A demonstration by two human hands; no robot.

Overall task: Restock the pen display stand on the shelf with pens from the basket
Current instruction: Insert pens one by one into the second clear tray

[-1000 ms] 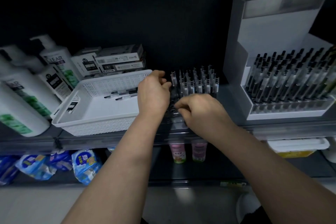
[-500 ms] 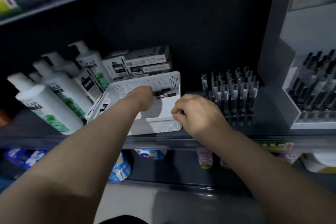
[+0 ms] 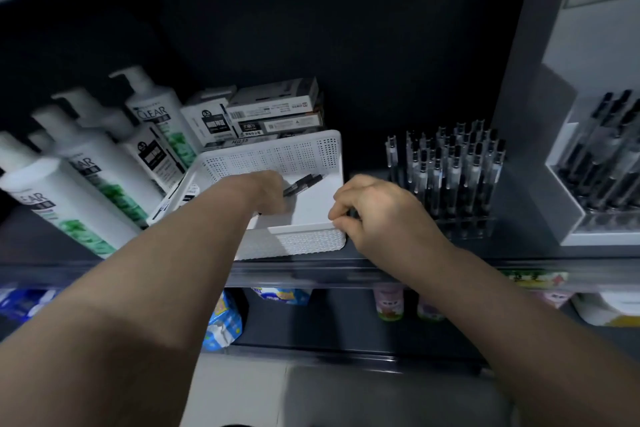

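we log left hand (image 3: 272, 192) gripping pens (image 3: 304, 182) in basket (image 3: 277, 156) | right hand (image 3: 377, 215) curled at basket's front corner, we can't tell its hold

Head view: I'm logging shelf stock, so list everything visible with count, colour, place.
basket: one, white, shelf centre.
pens: few, black, in basket.
stand: one, clear, right of basket, holding upright pens.
display: one, grey, far right, holding black pens.
bottles: about five, white, left.
boxes: several, white and dark, behind basket.
packets: several, blue, below shelf.
left hand: inside basket at pens, grip unclear.
right hand: fingers curled, at basket's front right corner.
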